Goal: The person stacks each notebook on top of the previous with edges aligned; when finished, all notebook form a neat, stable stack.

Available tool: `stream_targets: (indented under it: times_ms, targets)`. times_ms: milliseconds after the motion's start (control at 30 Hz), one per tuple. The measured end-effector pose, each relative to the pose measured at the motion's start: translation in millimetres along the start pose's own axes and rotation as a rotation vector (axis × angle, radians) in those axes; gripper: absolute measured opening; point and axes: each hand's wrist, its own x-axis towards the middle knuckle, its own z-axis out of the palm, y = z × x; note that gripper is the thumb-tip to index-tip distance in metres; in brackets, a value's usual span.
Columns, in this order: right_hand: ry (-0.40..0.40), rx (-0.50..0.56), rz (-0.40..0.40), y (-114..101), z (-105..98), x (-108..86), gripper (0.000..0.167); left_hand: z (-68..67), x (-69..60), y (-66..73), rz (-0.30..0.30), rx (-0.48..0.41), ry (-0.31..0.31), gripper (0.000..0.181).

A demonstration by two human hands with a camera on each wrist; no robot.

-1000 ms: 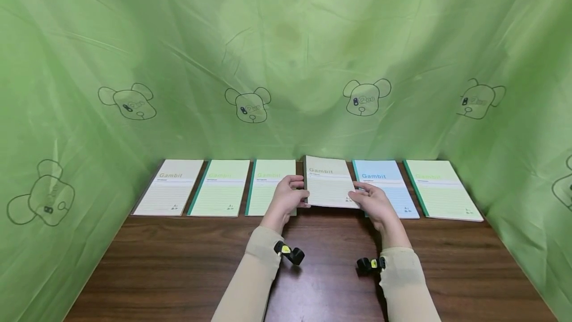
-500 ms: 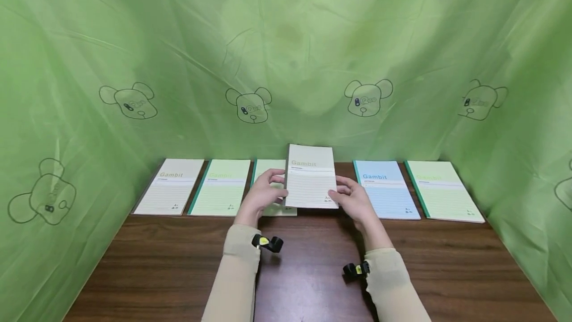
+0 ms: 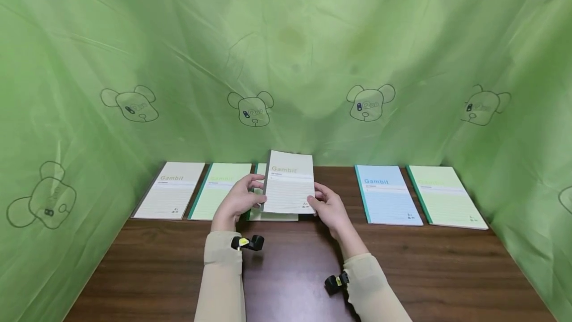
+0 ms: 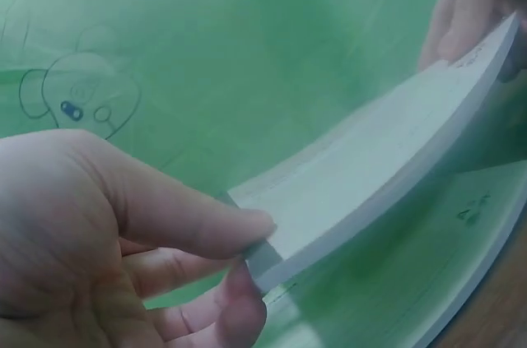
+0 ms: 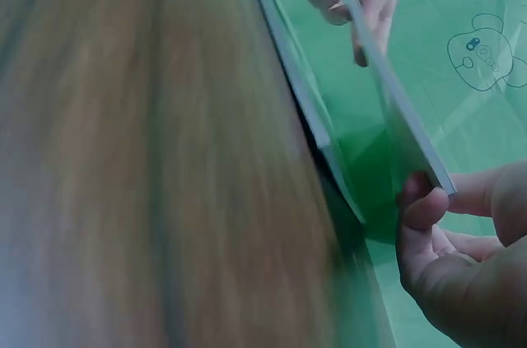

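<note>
A white notebook [image 3: 289, 183] with a dark spine and "Gambit" printed on its cover is held up off the table between both hands. My left hand [image 3: 239, 198] pinches its spine edge, thumb on top and fingers beneath, as the left wrist view shows. On the opposite edge my right hand [image 3: 329, 208] pinches the lower corner. In the left wrist view the held notebook [image 4: 346, 175] bends slightly. Under it lies a light green notebook [image 3: 279, 216] with a green spine, mostly hidden.
Left of the hands lie a white notebook [image 3: 170, 188] and a green notebook [image 3: 223, 190]. To the right are a blue notebook [image 3: 388, 195] and another green notebook [image 3: 447, 198]. The wooden table [image 3: 286, 282] meets a green curtain [image 3: 304, 63] behind the row.
Both hands have carried the white notebook leftward, from beside the blue notebook to above the light green one. The lying notebooks have kept their places.
</note>
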Motion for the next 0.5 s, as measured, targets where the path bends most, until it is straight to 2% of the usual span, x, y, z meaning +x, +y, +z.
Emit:
stream_targets:
  times_ms: [300, 500]
  targets:
    - [0.004, 0.043, -0.001, 9, 28, 9.4, 0.052, -13.9, -3.2, -17.2, -0.034, 0.052, 0.045, 0.065]
    - [0.001, 0.011, 0.021, 17, 34, 12.6, 0.052, -17.2, -6.8, -20.4, -0.063, 0.066, 0.081, 0.067]
